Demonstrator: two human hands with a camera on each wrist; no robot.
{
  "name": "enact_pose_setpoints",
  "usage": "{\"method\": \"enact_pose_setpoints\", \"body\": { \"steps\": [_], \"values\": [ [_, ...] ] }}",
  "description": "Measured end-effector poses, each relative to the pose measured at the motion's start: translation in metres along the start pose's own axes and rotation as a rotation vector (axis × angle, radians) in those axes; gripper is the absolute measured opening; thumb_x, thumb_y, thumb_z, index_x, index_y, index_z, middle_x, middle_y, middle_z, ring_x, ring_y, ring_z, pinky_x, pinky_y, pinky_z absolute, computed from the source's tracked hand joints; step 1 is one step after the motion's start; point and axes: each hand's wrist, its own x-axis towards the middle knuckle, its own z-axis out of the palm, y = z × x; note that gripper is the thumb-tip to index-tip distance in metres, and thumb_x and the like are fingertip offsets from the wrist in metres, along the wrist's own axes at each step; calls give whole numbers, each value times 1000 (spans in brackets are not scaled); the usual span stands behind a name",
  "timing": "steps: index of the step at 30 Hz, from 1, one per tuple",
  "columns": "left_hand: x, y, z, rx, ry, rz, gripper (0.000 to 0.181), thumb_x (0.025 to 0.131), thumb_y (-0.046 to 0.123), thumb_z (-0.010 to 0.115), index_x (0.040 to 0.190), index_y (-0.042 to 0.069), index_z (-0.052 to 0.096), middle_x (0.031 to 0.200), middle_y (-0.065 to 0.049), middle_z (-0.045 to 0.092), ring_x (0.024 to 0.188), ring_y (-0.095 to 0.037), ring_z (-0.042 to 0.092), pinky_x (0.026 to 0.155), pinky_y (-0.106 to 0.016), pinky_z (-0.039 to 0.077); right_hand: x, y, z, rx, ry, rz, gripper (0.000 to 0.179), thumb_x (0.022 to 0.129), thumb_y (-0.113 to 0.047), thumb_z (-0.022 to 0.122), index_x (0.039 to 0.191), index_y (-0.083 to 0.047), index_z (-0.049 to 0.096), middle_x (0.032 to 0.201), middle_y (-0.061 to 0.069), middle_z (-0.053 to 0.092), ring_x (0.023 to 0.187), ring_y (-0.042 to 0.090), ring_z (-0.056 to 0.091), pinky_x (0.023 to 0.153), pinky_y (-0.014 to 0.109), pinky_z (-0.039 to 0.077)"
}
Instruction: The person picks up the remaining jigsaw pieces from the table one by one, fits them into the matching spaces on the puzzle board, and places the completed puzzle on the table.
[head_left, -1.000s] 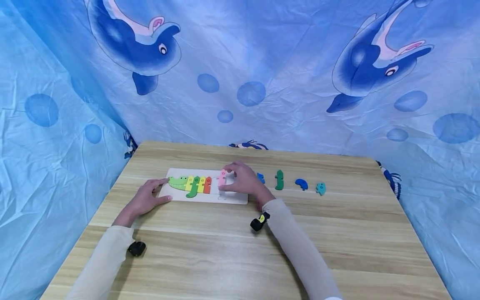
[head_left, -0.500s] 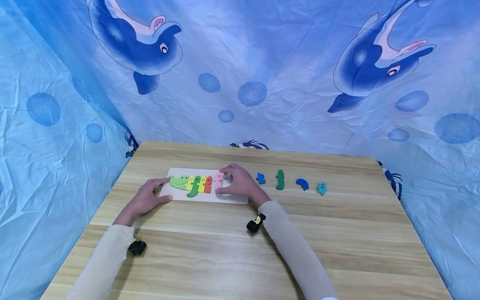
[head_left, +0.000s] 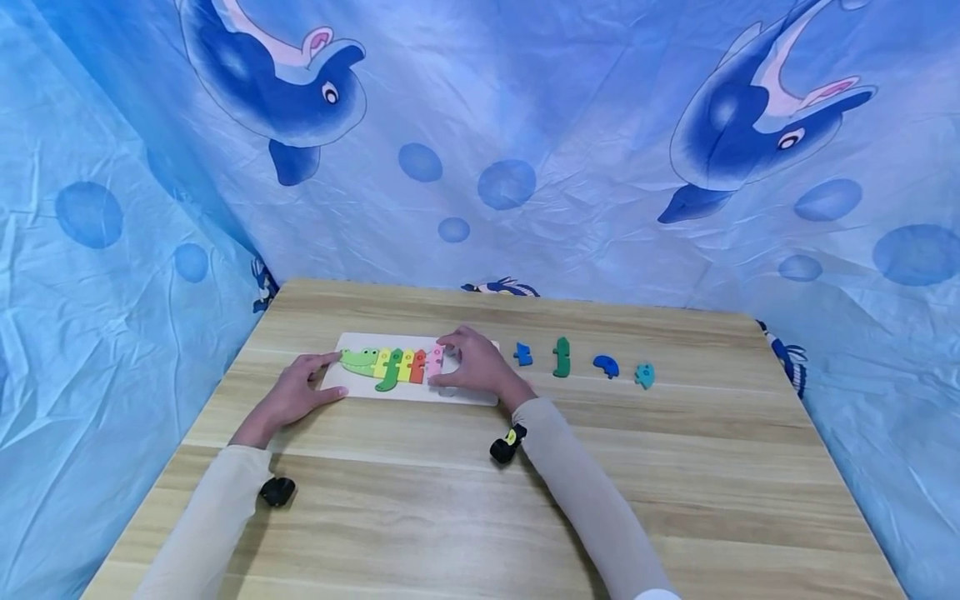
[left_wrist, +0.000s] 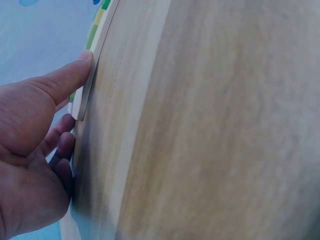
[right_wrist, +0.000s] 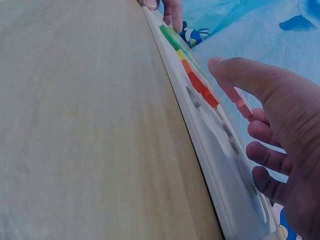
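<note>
A white puzzle board (head_left: 367, 390) lies on the table with crocodile pieces in it. They run from a green head (head_left: 358, 361) through yellow and green pieces to an orange-red piece (head_left: 417, 367). My right hand (head_left: 480, 365) pinches a pink puzzle piece (head_left: 434, 363) between thumb and fingers, beside the orange-red one. In the right wrist view the pink piece (right_wrist: 243, 107) appears raised above the board. At the board's left end, my left hand (head_left: 296, 389) rests its thumb and index finger on the board, thumb and index spread apart; its other fingers hang loosely curled.
Right of the board, several loose pieces lie in a row: a blue one (head_left: 522, 354), a long green one (head_left: 562, 357), a dark blue curved one (head_left: 606, 366) and a teal one (head_left: 644, 375). Blue dolphin-print cloth (head_left: 480, 125) surrounds the wooden table (head_left: 420, 500).
My right hand has moved left with the pink piece, bringing it up beside the orange-red piece. The loose blue piece now shows fully. My left hand stays on the board.
</note>
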Motion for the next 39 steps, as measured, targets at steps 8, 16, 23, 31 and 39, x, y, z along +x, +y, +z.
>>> {"method": "enact_pose_setpoints", "body": {
  "steps": [8,16,23,31,39],
  "values": [
    [1,-1,0,-2,-1,-2,79,93,34,77,156,3,40,152,-33,34,138,-54,35,111,-69,30,3,-2,2,-5,-21,13,75,77,-56,85,137,-16,66,118,-1,60,102,13,56,96,32,51],
    [1,-1,-1,-3,2,1,79,93,34,77,156,3,40,151,-33,35,136,-53,37,111,-68,32,5,-3,4,-5,-45,36,78,76,-58,85,138,-16,65,121,-1,60,107,13,56,101,33,50],
    [1,1,-1,2,7,-1,77,94,33,76,155,3,41,151,-33,36,136,-53,37,110,-68,32,6,-3,9,-18,-48,73,79,76,-62,84,139,-18,65,117,-4,58,101,12,54,96,29,50],
    [0,4,0,-2,8,1,76,94,33,76,154,3,42,149,-33,37,135,-53,38,109,-68,32,6,-4,12,-43,-44,80,81,75,-62,84,140,-18,64,113,-6,56,96,12,53,88,26,49],
    [0,3,0,-2,8,4,77,93,34,76,154,2,42,151,-33,36,136,-53,37,110,-68,32,6,-3,13,-58,-63,75,83,75,-63,83,142,-19,63,110,-5,56,93,13,51,81,26,46]
  ]
}}
